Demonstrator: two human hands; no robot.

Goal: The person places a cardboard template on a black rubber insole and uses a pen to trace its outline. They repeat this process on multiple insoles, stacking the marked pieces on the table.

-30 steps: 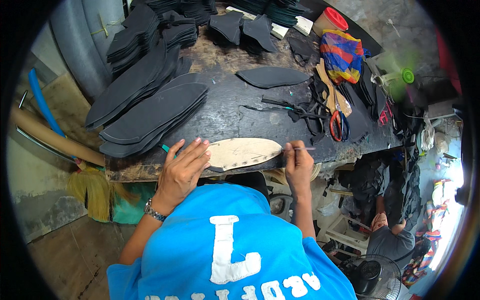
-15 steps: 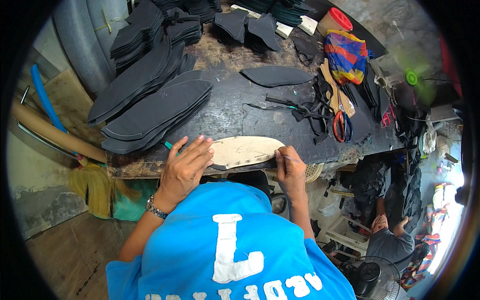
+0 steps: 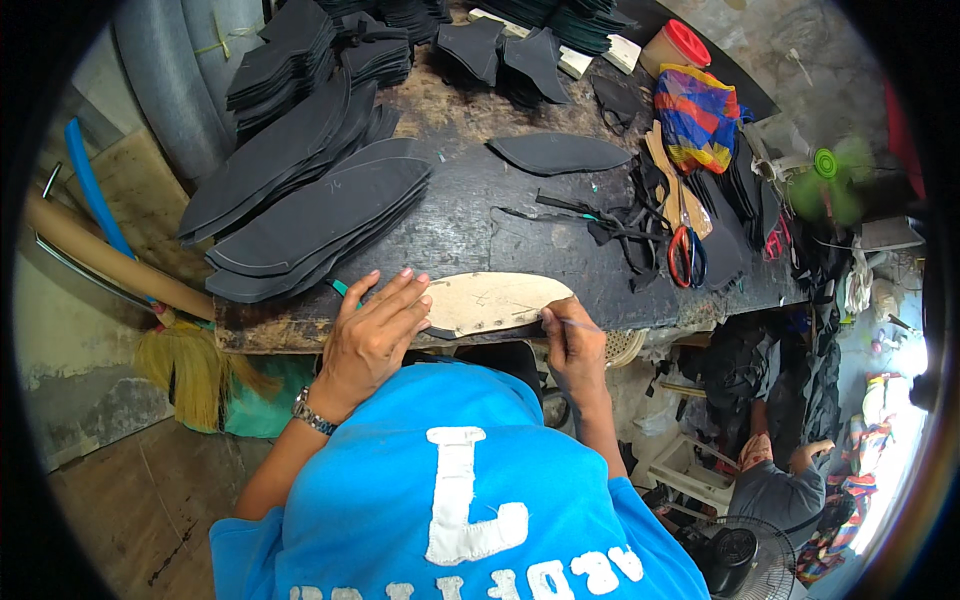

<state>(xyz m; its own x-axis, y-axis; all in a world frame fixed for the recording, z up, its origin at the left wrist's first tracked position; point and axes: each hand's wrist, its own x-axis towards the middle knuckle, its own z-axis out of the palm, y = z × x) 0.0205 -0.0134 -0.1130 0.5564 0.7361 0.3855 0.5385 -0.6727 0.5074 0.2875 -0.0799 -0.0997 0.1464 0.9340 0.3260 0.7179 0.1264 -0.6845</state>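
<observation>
The person leans over the near edge of the dark counter (image 3: 480,215), both hands on a pale, sole-shaped template (image 3: 497,300) that lies flat over a dark sheet at the counter's six o'clock edge. The left hand (image 3: 375,335) is spread flat, fingers (image 3: 405,300) stretched out and pressing the template's left end down; a green-handled tool (image 3: 343,290) pokes out from under it at ten o'clock. The right hand (image 3: 572,340) sits at the template's right tip, fingers pinched closed around a thin pen-like tool (image 3: 580,324) whose point I cannot make out clearly. A watch (image 3: 313,411) sits on the left wrist.

At ten o'clock from the template lies a stack of long black sole cutouts (image 3: 320,215), with taller piles behind it. At one o'clock a single black piece (image 3: 560,152) lies alone, and at two o'clock red-handled scissors (image 3: 685,255) rest among black scraps. Farther off in that direction are a striped cloth bag (image 3: 695,115) and a red-lidded jar (image 3: 672,45). A green fan (image 3: 828,170) spins at three o'clock, beyond the counter's end.
</observation>
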